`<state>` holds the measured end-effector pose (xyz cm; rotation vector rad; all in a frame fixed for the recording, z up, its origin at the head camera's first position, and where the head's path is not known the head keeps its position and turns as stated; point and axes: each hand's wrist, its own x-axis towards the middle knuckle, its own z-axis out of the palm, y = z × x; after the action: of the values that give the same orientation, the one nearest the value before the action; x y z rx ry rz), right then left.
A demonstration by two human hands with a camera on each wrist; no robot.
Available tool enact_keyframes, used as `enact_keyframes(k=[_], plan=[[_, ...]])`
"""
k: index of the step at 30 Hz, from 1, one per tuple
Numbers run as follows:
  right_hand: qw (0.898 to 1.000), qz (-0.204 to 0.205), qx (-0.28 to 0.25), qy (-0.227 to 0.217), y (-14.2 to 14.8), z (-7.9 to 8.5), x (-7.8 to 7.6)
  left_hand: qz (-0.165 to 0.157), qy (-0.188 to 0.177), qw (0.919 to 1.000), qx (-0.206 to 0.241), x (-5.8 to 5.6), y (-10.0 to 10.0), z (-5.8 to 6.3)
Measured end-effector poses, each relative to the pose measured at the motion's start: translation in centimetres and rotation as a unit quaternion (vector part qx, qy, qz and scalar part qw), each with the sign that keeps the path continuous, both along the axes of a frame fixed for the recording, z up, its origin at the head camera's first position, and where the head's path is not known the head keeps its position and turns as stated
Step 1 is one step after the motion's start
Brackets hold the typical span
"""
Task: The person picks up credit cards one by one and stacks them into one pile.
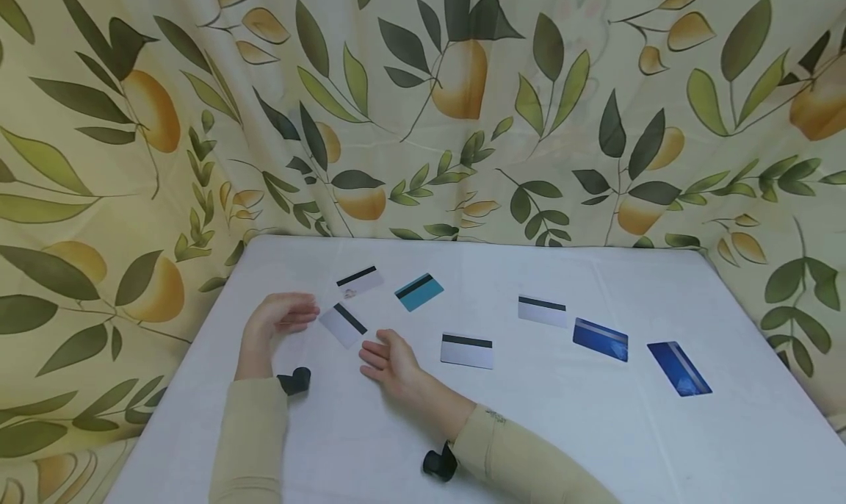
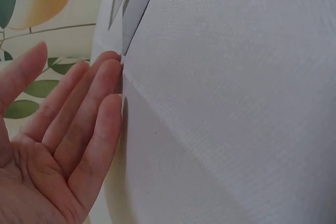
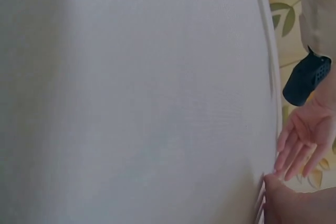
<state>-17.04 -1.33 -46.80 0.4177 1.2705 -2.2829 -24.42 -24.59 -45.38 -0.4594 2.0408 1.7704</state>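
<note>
From my remote seat I see the left hand [image 1: 283, 314] with fingers reaching out nearly straight, thumb spread apart, gripping nothing. The right hand [image 1: 393, 364] is relaxed too, its fingers loosely extended and empty. Between them, a pale rectangular card with a diagonal black stripe [image 1: 337, 329] lies flat; one corner sits just beside the left fingertips, and I can't tell whether they touch. Ahead of the left hand and to its right, I find a whitish card with a small printed mark [image 1: 365, 286]. Ahead of the right hand is a teal card with a black stripe [image 1: 423, 294]. To that hand's right lie a near white striped card [image 1: 466, 353], a farther white striped card [image 1: 542, 314], a glossy blue card [image 1: 601, 342] and, farthest, a slanted blue card [image 1: 677, 369]. All rest on a white cloth-covered table [image 1: 562, 416].
</note>
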Motion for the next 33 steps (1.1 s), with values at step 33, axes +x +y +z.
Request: enact_keyframes(k=[33], plan=[[0.999,-0.035,-0.033,-0.008,-0.7,-0.5,-1.2,0.025,-0.034,0.997,0.065,0.3,0.3,-0.6]])
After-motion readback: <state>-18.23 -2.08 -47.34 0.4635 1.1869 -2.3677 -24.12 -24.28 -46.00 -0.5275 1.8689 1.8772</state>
